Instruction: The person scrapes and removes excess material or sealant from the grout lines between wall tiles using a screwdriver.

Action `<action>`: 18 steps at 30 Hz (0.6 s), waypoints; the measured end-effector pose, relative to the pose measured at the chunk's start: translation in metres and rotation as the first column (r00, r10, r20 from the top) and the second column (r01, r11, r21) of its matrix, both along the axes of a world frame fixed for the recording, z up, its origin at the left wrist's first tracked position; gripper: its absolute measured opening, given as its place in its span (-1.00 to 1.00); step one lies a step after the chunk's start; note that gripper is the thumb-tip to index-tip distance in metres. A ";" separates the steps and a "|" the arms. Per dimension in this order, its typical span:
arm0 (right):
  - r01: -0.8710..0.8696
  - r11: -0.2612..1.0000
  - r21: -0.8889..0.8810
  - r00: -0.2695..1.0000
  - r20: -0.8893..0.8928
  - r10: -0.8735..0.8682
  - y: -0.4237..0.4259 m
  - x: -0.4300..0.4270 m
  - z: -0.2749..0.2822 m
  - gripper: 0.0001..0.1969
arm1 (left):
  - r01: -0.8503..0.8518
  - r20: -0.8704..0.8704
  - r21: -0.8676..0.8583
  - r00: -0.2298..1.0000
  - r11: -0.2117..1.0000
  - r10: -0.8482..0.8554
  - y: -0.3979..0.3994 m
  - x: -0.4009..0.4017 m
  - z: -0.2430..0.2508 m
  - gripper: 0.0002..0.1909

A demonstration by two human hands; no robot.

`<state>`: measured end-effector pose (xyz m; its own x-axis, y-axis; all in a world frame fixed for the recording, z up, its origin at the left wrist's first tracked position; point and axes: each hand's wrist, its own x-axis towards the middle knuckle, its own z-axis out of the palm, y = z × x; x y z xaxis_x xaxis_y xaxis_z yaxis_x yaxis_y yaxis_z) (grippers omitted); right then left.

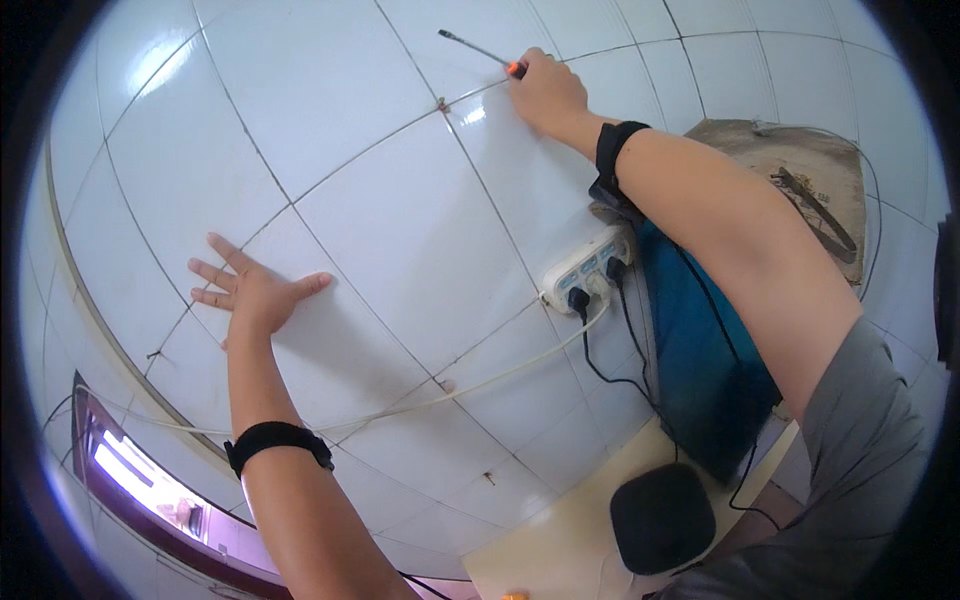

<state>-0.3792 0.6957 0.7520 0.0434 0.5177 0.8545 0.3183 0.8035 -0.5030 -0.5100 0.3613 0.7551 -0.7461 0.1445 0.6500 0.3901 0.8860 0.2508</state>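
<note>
My right hand (pixel 551 90) grips the orange-and-black handle of a screwdriver (pixel 480 49) high on the white tiled wall (pixel 390 225). The metal shaft points up and to the left, its flat tip near the wall. I cannot tell whether the tip touches the tile. A small brown fixing (pixel 442 105) sits at a tile corner, below and left of the screwdriver. My left hand (pixel 259 292) is spread against the tiles lower at the left, fingers apart and holding nothing.
A white power strip (pixel 589 270) with plugs is on the wall below my right forearm. Its pale cable (pixel 480 384) runs left behind my left forearm. A blue panel (pixel 697 360), a black box (pixel 663 517) on a cream surface (pixel 525 555), and a nail (pixel 154 354) are also in view.
</note>
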 end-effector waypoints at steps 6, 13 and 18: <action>0.112 0.964 0.241 0.987 0.081 -0.135 0.005 -0.005 0.007 -0.73 | -0.045 0.002 0.026 0.999 0.999 0.044 -0.005 -0.011 -0.001 0.49; 0.022 0.936 0.351 0.958 0.260 -0.120 0.019 0.011 0.028 -0.72 | -0.025 -0.016 -0.022 1.000 0.999 0.024 -0.006 -0.006 -0.001 0.52; -0.025 0.912 0.410 0.943 0.313 -0.115 0.032 0.011 0.029 -0.71 | -0.028 -0.026 -0.019 0.999 0.999 0.027 -0.004 -0.014 -0.002 0.52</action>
<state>-0.3685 0.7276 0.7813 -0.2561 0.1306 0.9578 0.4477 0.8942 -0.0022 -0.5236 0.3573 0.7531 -0.7329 0.1367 0.6664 0.3715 0.9011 0.2237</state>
